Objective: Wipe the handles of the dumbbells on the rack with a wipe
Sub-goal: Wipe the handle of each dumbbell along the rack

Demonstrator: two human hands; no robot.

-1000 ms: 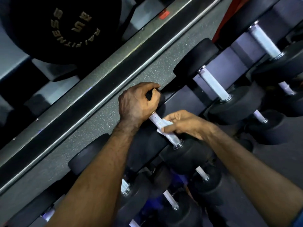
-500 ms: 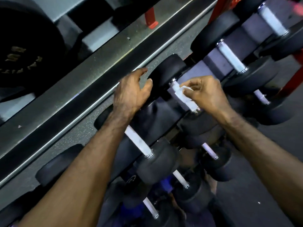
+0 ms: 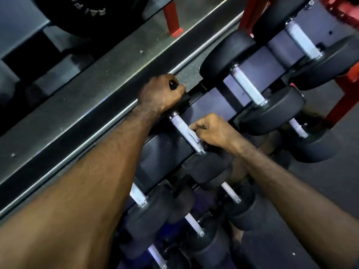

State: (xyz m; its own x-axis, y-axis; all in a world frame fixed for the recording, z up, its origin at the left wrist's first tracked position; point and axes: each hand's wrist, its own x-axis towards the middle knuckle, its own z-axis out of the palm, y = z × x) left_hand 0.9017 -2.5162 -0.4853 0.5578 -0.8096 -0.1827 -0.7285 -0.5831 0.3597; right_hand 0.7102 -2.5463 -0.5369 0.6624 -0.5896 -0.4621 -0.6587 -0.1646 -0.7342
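While gripping the far black round rubber head (image 3: 179, 94) of the dumbbell, fingers curled over its top edge, left hand (image 3: 159, 94) apparently there to pin the weight and stop it rolling in its cradle; right hand (image 3: 212, 131) closed in a fist round the small white crumpled wipe (image 3: 191, 135), pressing it against the knurled silver steel handle (image 3: 182, 127) at the near end, just beside the chrome collar (image 3: 200, 151); wrapped so, probably to rub the whole girth of the bar in one pass rather than one face only.

Dumbbell in hand resting on the top tier of the dark grey sloped steel rack (image 3: 209, 107), between a neighbour with a bare silver handle (image 3: 247, 85) up to the right and another dumbbell (image 3: 139, 199) down to the left, partly hidden under the left forearm; lower tiers holding further dumbbells, among them one with a thin handle (image 3: 231, 193).

Long axis of the wiped handle running diagonally, from upper left at the far head down to lower right at the near black head (image 3: 206, 166); lying level in the cradle as far as can be judged, parallel to its neighbours; far stretch of the handle showing bare, so likely still to be covered; red steel frame legs (image 3: 342, 98) standing behind, to the right.
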